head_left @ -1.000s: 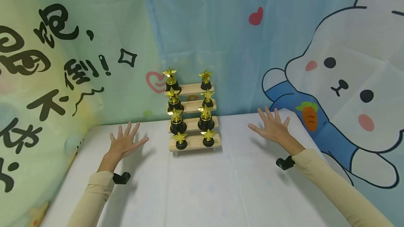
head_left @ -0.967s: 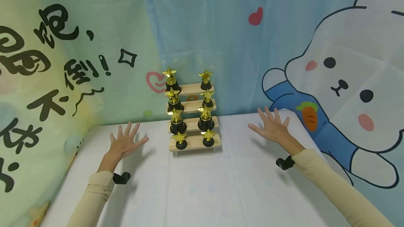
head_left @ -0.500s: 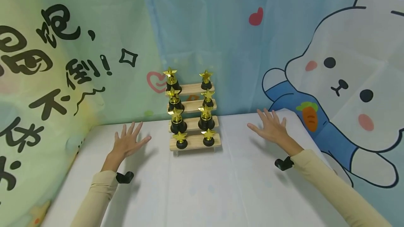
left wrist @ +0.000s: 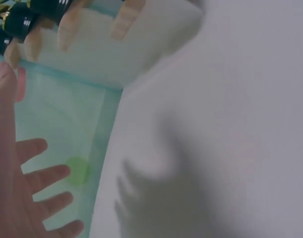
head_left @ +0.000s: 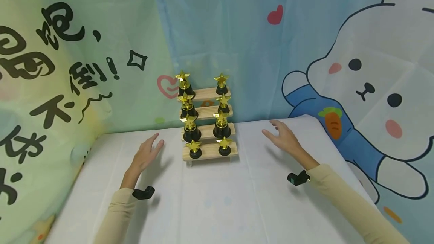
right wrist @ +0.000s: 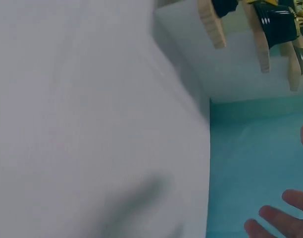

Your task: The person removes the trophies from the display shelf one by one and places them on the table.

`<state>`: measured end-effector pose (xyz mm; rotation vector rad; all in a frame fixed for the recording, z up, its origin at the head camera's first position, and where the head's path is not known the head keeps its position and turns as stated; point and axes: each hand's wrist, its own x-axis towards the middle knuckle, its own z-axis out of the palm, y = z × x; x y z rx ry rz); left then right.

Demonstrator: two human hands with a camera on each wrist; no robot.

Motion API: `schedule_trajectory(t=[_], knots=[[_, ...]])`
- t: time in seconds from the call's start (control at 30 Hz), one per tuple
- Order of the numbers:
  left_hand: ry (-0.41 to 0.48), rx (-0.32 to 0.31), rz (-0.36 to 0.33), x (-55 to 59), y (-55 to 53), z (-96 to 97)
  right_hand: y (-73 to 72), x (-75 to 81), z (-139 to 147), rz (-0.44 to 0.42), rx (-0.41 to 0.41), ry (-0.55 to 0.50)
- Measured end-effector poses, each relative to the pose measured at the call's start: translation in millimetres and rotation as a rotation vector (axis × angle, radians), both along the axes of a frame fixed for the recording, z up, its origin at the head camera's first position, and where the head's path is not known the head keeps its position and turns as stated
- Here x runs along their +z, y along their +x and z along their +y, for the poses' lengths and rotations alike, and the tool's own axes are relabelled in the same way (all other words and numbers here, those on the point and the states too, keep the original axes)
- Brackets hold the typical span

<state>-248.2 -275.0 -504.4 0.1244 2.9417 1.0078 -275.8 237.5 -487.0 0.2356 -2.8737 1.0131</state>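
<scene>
In the head view a stepped wooden rack stands at the back middle of the table, with several gold star trophies on black bases along its tiers. One large trophy sits on the right of the second tier from the bottom, and a small trophy on the left of the lowest tier. My left hand hovers left of the rack, fingers extended and thumb apart, holding nothing. To the right of the rack my right hand is likewise raised above the cloth with relaxed fingers and nothing in it. Neither hand touches the rack.
A white cloth covers the table. Behind it hangs a printed curtain with a cartoon rabbit and lettering. Each wrist wears a small black camera. The table's back edge runs close behind the rack.
Both hands have moved inward toward the rack, the left to the right and the right slightly to the left. Their spread fingers have drawn closer together and the palms have turned to face inward.
</scene>
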Motion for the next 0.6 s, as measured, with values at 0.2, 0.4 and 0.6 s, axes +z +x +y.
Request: schedule_trajectory(t=[0.2,0.4,0.6], knots=[[0.226,0.003,-0.034,-6.0,1.9,10.6,5.3,-5.0,-15,-0.017,-0.014,-0.24],[0.494,-0.041,-0.118,-11.3,2.9,20.9,7.5,-4.2,-32,-0.122,-0.049,-0.518],[0.595,-0.065,-0.16,-17.4,2.5,30.5,8.9,-2.5,-50,-0.205,-0.075,-0.681]])
